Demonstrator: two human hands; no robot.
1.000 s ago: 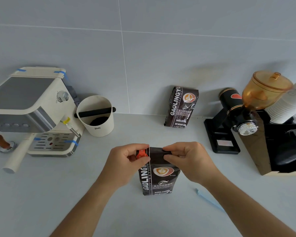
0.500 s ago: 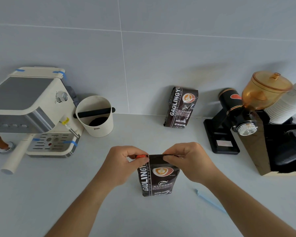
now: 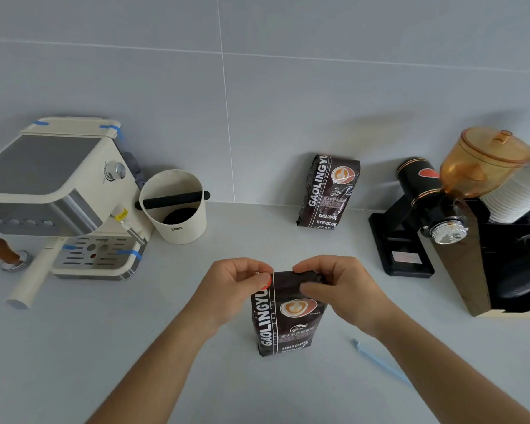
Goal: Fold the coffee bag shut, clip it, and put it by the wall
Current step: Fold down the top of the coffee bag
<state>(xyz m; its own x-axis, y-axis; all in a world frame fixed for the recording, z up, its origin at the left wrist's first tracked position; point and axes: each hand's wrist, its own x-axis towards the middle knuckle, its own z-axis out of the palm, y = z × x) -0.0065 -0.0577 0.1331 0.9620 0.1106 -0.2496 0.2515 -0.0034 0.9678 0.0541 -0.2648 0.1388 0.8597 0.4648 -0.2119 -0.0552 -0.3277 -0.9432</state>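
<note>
coffee bag point(image 3: 283, 316) upright between hands | left hand point(image 3: 231, 290) pinching red clip point(image 3: 267, 281) | right hand point(image 3: 338, 289) gripping folded top

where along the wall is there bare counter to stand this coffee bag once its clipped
Two bare patches along the wall: between the cream knock box and the second dark coffee bag leaning on the wall, and a narrower one between that bag and the black grinder. The left end is crowded by the cream espresso machine, the right end by the paper cup stack.
</note>
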